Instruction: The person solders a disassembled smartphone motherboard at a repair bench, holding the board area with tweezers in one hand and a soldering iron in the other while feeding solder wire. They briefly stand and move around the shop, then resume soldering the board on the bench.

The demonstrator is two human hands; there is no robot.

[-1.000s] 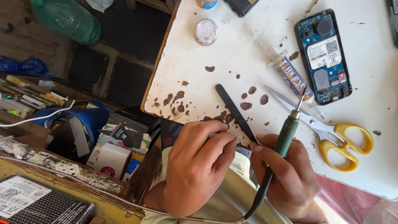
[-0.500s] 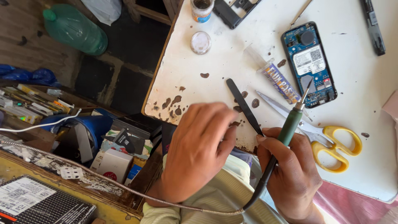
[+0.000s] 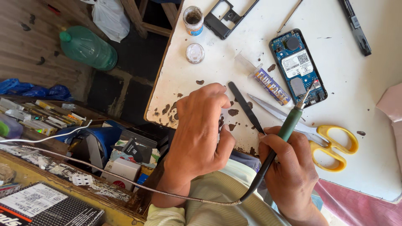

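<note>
My right hand [image 3: 289, 171] grips a green-handled soldering iron [image 3: 289, 125]. Its metal tip reaches the lower edge of an opened phone with a blue circuit board [image 3: 298, 67]. A braided cable [image 3: 125, 184] runs from the iron past my left wrist. My left hand [image 3: 199, 134] rests at the white table's chipped edge [image 3: 161, 113], fingers curled, with nothing visible in them. Black tweezers [image 3: 245, 106] lie between my hands, one end by my right thumb. Yellow-handled scissors [image 3: 331, 144] lie under the iron, beside a syringe of paste [image 3: 268, 83].
A small jar [image 3: 193, 20], a round lid [image 3: 194, 53] and a black phone frame [image 3: 228, 19] sit at the table's far left. A black strip [image 3: 356, 29] lies far right. Left of the table are a green bottle [image 3: 88, 48] and boxes of parts [image 3: 121, 155].
The iron's tip has moved up to the phone's lower edge. My left hand has shifted slightly away from the tweezers. The view has moved along the table.
</note>
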